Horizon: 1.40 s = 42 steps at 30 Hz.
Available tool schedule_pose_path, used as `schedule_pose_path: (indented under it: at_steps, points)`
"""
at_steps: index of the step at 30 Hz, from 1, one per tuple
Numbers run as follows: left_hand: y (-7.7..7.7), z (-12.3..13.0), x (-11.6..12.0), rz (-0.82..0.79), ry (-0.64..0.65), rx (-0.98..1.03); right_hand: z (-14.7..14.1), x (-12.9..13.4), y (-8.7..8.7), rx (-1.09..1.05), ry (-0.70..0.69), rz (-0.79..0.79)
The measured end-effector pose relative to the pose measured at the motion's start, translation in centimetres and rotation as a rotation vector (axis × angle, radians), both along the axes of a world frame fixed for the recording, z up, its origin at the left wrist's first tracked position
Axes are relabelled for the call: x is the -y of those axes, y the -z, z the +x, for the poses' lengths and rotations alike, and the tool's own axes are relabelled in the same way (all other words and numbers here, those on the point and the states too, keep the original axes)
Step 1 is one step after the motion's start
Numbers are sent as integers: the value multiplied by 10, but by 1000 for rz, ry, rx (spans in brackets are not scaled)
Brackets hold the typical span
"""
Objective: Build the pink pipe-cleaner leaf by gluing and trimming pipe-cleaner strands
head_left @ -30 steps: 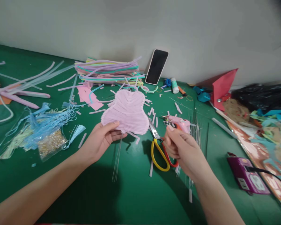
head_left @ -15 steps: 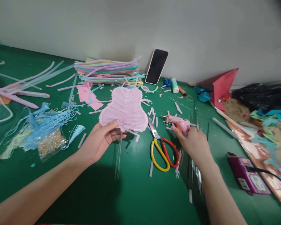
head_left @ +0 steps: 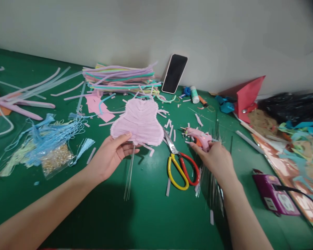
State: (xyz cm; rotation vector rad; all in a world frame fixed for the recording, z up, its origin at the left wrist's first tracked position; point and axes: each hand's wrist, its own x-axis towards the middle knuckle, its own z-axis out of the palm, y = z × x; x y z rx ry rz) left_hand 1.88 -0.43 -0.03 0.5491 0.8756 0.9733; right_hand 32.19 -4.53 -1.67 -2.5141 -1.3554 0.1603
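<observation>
My left hand (head_left: pixel 114 152) is closed on the lower edge of a pale pink pipe-cleaner piece (head_left: pixel 138 119) with a narrow waist and a scalloped rim. Its thumb lies on top and its fingers are underneath. Thin wire stems (head_left: pixel 129 177) hang from the bottom of the piece. On the right, my right hand (head_left: pixel 217 158) grips a pink hot glue gun (head_left: pixel 199 136) with an orange trigger, which lies low over the table, nozzle to the left. Between the hands are scissors (head_left: pixel 173 149) with one yellow and one red handle, blades slightly apart.
A pipe-cleaner bundle (head_left: pixel 120 79) and a propped phone (head_left: pixel 175 73) stand by the wall. Blue tassels (head_left: pixel 54 135) and a bag of gold beads (head_left: pixel 56 159) lie left. Loose wires (head_left: pixel 214 187), a purple box with a cord (head_left: pixel 275 194) and paper scraps (head_left: pixel 302 146) are at right.
The pink piece has tipped and dropped slightly, and its wire stems have swung to the left. My right hand has shifted very slightly at the glue gun.
</observation>
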Motion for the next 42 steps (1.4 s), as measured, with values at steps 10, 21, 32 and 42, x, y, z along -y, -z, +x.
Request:
schedule_pose_path:
  at_steps: [10,21,32,42]
  points:
    - [-4,1,-2,-32,-28,46,-28,20,-27,-53,205,156]
    - [-5,3,0,-95,-38,89,-94,50,-16,-212,236,377]
    - [-7,7,6,-124,47,97,-84,53,-1,206,97,467]
    - [-5,9,6,-112,52,86,-89,52,-9,211,16,328]
